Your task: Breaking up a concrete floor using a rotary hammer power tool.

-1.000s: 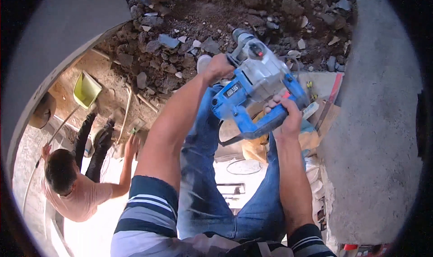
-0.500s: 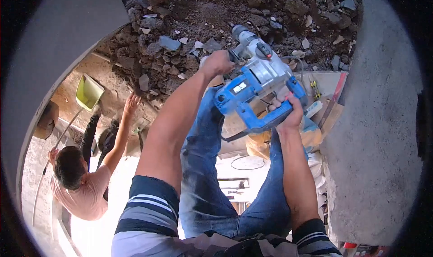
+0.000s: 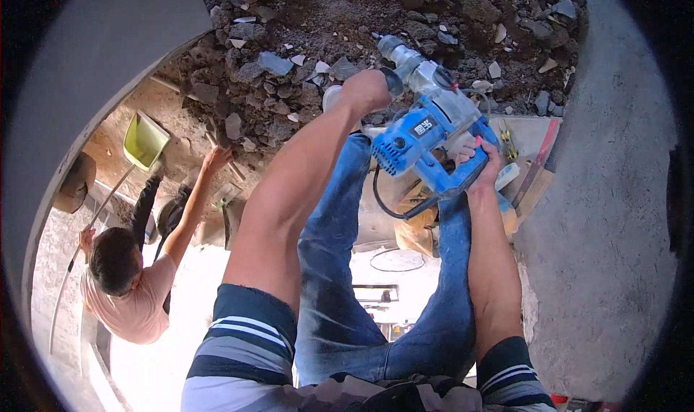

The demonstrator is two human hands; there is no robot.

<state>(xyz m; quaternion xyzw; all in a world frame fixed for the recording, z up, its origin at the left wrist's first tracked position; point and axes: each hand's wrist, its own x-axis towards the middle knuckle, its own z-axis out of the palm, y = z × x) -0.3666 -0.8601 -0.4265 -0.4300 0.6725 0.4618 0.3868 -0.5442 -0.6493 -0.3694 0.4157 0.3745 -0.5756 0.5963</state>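
Note:
A blue and silver rotary hammer drill (image 3: 426, 123) points up and left toward a pile of dark rubble (image 3: 347, 29). My left hand (image 3: 367, 90) is wrapped around its front side handle. My right hand (image 3: 478, 165) grips the blue rear handle, finger at the trigger. A black cord (image 3: 383, 202) loops down from the drill's base. My legs in blue jeans (image 3: 361, 267) stretch down below the tool.
Below at the left, another person (image 3: 126, 282) in a pink shirt reaches one arm up to the rubble's edge and holds a long-handled green dustpan (image 3: 143, 141). Grey concrete walls (image 3: 607, 217) curve around both sides. Boards and small tools (image 3: 531, 162) lie to the drill's right.
The drill and both my hands have shifted slightly up and right. The person below has turned and raised an arm toward the rubble's edge.

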